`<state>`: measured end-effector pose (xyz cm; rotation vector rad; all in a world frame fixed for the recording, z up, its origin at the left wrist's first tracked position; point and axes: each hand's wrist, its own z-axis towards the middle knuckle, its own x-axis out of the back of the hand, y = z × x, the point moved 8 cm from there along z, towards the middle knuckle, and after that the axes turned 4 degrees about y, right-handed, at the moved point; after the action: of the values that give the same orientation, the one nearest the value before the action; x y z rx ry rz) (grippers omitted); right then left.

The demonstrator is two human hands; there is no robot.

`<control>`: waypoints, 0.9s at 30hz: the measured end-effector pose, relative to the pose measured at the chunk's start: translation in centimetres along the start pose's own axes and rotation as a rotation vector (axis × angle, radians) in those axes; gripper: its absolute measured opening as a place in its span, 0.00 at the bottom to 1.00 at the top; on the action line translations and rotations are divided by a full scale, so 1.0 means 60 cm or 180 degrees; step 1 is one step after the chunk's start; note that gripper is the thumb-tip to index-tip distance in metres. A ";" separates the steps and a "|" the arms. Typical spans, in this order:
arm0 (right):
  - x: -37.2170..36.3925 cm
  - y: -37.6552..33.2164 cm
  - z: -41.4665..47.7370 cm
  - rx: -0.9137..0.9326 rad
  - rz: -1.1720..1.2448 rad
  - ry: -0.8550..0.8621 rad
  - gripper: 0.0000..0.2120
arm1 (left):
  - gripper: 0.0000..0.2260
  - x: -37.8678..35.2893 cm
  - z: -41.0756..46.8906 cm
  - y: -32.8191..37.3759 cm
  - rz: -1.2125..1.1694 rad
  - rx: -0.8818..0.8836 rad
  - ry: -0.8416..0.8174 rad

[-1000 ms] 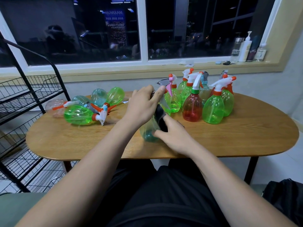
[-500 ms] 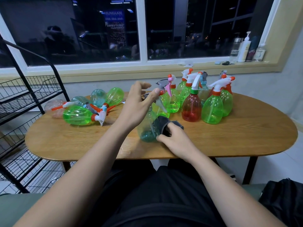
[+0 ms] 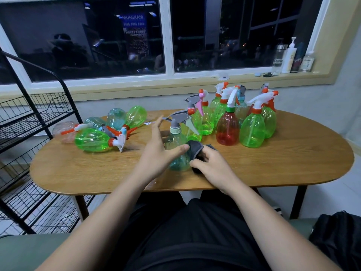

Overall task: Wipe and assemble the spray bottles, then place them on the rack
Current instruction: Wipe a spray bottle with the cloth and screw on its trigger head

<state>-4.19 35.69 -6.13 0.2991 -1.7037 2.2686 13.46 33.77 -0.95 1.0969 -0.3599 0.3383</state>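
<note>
Left hand (image 3: 156, 153) spread beside bottle (image 3: 176, 153); right hand (image 3: 214, 168) pinches cloth (image 3: 195, 148) at 3 o'clock. Wiping the ungripped bottle could topple it.

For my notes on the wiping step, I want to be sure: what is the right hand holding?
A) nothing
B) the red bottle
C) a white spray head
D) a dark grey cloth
D: the right hand pinches a dark grey cloth against the side of the upright teal bottle.
</note>
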 end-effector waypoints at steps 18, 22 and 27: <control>-0.001 0.012 0.003 -0.0166 0.1056 -0.0164 0.17 | 0.31 0.033 0.011 0.008 -0.0161 0.0038 0.0456; -0.001 0.021 0.006 -0.0359 0.1520 -0.0189 0.19 | 0.27 0.006 0.000 0.021 -0.0236 -0.0013 0.0368; -0.001 0.019 0.010 -0.0380 0.1959 -0.0258 0.23 | 0.26 -0.017 -0.001 0.040 -0.0430 -0.0089 0.0469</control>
<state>-4.55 34.79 -7.00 -0.1952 -2.1956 2.5620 11.49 34.72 0.50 1.0562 -0.1583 0.2912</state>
